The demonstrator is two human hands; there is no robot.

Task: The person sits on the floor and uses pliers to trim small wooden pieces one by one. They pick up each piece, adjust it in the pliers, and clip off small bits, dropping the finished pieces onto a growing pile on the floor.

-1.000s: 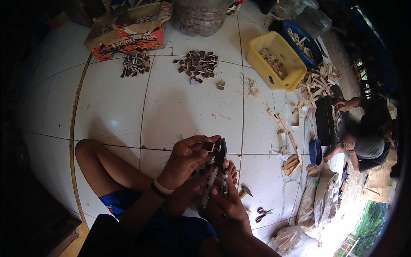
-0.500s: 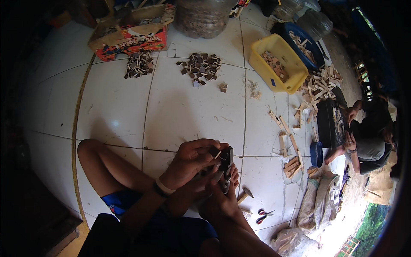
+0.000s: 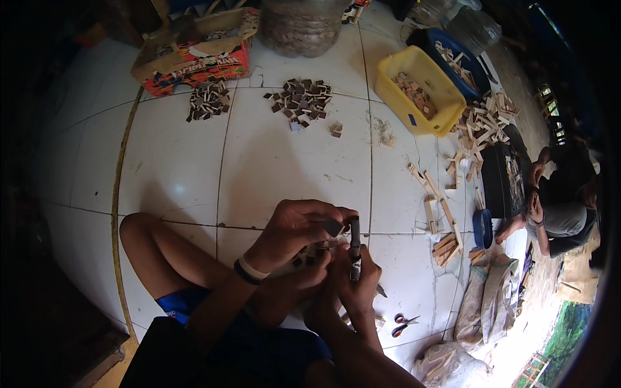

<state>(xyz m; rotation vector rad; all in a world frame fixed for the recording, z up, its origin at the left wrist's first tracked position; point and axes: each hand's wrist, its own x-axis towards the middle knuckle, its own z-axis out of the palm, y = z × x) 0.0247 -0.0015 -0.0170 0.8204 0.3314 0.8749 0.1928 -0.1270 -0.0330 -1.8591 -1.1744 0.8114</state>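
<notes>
My left hand (image 3: 289, 226) is closed, pinching a small dark square tile (image 3: 333, 227) between thumb and fingers. Right beside it, my right hand (image 3: 363, 281) wraps round a slim dark tool with a shiny lower part, which looks like a stapler (image 3: 355, 236). The tool stands nearly upright, its top end close to the left fingertips; whether it touches the tile I cannot tell. Below my hands, several small tiles (image 3: 309, 255) lie by my feet, partly hidden.
Dark tiles (image 3: 301, 100) lie heaped on the white floor ahead, near a red carton (image 3: 200, 68). A yellow tub (image 3: 414, 119) and wood strips (image 3: 446, 210) are to the right. Scissors (image 3: 404, 325) lie near my right forearm. Another person (image 3: 563, 216) sits at far right.
The stapler has turned more upright and edge-on to me, with my right hand moving slightly right around it. The tile has shifted a little right. The hammer is now mostly hidden.
</notes>
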